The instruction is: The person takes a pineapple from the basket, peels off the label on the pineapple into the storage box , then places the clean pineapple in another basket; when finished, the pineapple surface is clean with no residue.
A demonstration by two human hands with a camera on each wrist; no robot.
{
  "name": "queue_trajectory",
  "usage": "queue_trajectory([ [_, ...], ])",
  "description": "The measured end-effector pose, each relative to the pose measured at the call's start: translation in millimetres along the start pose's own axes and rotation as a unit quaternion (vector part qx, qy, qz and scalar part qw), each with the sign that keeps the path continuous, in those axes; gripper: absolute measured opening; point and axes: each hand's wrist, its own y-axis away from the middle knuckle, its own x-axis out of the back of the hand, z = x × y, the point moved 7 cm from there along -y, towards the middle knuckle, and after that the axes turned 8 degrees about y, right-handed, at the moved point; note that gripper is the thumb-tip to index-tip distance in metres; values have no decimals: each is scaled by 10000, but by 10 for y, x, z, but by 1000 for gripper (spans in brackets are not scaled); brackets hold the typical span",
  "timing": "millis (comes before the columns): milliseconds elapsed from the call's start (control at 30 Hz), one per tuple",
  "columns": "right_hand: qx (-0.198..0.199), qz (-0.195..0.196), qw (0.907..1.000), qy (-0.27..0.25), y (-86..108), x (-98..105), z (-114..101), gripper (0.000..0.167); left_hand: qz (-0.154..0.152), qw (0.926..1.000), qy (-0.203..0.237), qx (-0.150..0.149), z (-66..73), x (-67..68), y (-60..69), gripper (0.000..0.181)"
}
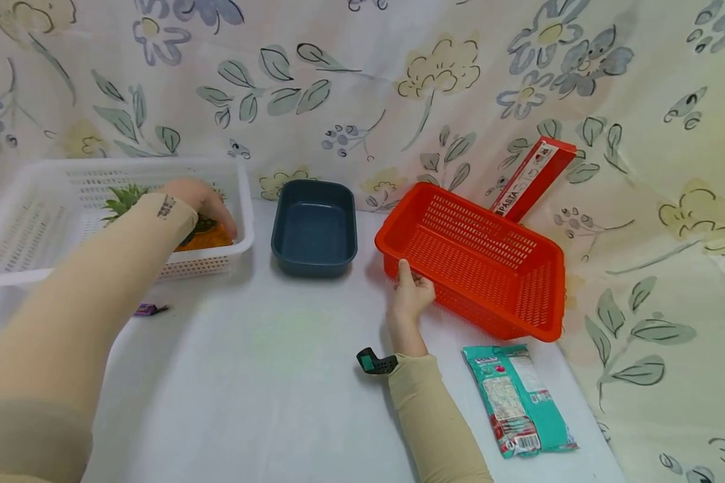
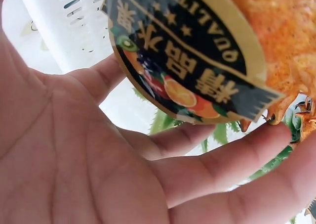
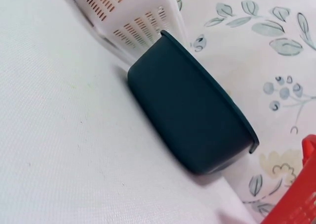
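Observation:
My left hand [image 1: 201, 200] reaches into the white basket [image 1: 246, 194], over a pineapple [image 1: 210, 239] with green spiky leaves. In the left wrist view, the pineapple [image 2: 276, 31] has orange skin and a black-and-gold label. Nearly straight fingers [image 2: 217, 172] lie beside and partly behind it, with a gap between palm and fruit. On the right, my right hand [image 1: 408, 298] pinches the near left rim of the red basket [image 1: 471, 302], thumb on the rim and other fingers curled below. No contents show inside the red basket.
Between the baskets stands a dark blue tub [image 1: 314, 231]. A red pasta box [image 1: 534, 178] leans behind the red basket. A teal packet [image 1: 519, 402] lies at the right, and a small purple-wrapped item [image 1: 148, 309] lies by the white basket. Floral cloth [image 1: 362, 80] hangs behind.

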Motion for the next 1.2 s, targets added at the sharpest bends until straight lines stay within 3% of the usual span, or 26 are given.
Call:
queue_trajectory([
  [133, -31, -60, 10000, -36, -10, -10, 7, 10, -39, 9997, -231, -86, 11, -23, -30, 104],
  [300, -7, -140, 9999, -91, -10, -19, 8, 7, -59, 10000, -30, -74, -10, -59, -54, 103],
  [467, -37, -132, 9999, -70, 1, -20, 5, 7, -187, 9994, 69, -270, -17, -107, -67, 99],
  [667, -26, -125, 9998, -140, -3, -24, 7, 10, -158, 9990, -68, -414, -28, -116, -63, 95],
  [967, 125, -79, 9999, -43, -24, -16, 5, 11, -41, 9992, -49, -400, -52, -107, -40, 90],
  [1200, 57, -58, 9999, -63, -32, -13, 26, 8, 35, 10000, 35, -2, -65, -99, 1, 86],
])
